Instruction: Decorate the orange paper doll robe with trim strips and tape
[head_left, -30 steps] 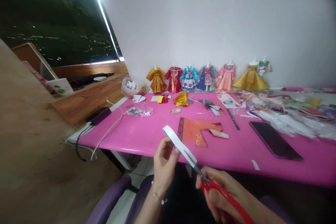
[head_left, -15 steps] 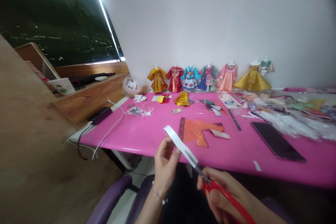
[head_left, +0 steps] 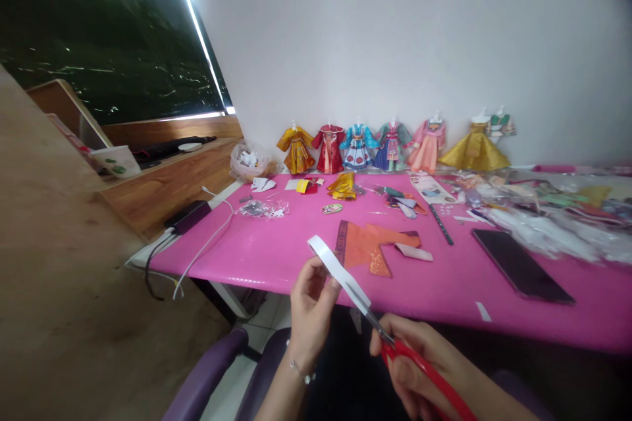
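Between thumb and fingers, my left hand (head_left: pixel 312 306) pinches a white strip (head_left: pixel 332 264) that curls over at its far end. Red-handled scissors (head_left: pixel 419 363) are in my right hand (head_left: pixel 409 368), their blades lying along the strip's near end. Whether the blades are fully closed on it is hard to see. Just beyond my hands an orange cut-out garment piece (head_left: pixel 368 243) with a dark patterned band lies on the pink table (head_left: pixel 257 247). A small white scrap (head_left: pixel 483 311) rests near the table's front edge.
Several small doll dresses (head_left: pixel 358 145) stand along the wall. A black phone (head_left: pixel 521 266) and a dark pen-like stick (head_left: pixel 441 224) lie to the right, before heaped plastic-wrapped pieces (head_left: pixel 557 223). A white cable (head_left: pixel 207 243) crosses the left edge, near a black box (head_left: pixel 187 217).
The scissors and my right hand have shifted very slightly to the left along the strip. My left hand stays almost still.
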Motion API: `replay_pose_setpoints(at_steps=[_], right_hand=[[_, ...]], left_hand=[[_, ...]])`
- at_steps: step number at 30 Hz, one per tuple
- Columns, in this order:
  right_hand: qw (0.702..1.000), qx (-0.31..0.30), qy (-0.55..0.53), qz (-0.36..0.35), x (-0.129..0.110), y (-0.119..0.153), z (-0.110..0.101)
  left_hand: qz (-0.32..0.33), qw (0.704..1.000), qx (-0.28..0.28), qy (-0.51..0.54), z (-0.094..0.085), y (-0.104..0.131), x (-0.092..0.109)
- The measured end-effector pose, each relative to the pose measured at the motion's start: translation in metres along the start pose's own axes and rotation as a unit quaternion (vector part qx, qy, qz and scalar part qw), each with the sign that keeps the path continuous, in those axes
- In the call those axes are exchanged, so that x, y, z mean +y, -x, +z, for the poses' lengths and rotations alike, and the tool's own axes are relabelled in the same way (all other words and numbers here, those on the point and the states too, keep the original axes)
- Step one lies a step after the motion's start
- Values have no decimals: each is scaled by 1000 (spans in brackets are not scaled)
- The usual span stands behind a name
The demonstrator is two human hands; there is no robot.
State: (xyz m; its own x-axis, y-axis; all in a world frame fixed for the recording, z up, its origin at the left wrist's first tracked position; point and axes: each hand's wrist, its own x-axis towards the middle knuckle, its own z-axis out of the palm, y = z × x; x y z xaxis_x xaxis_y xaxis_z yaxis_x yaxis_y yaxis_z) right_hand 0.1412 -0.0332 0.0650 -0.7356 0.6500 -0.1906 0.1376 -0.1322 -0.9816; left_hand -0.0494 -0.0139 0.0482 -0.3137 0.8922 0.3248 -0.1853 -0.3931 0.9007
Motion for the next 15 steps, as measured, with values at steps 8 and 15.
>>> replay_pose_setpoints(at_steps=[8, 15], right_hand=[[999, -10, -15, 28, 2, -1, 1], [998, 49, -37, 3, 5, 4, 7]], left_hand=[[0, 1000, -2, -1, -1, 0, -1], [0, 1000, -4, -5, -2, 1, 0]])
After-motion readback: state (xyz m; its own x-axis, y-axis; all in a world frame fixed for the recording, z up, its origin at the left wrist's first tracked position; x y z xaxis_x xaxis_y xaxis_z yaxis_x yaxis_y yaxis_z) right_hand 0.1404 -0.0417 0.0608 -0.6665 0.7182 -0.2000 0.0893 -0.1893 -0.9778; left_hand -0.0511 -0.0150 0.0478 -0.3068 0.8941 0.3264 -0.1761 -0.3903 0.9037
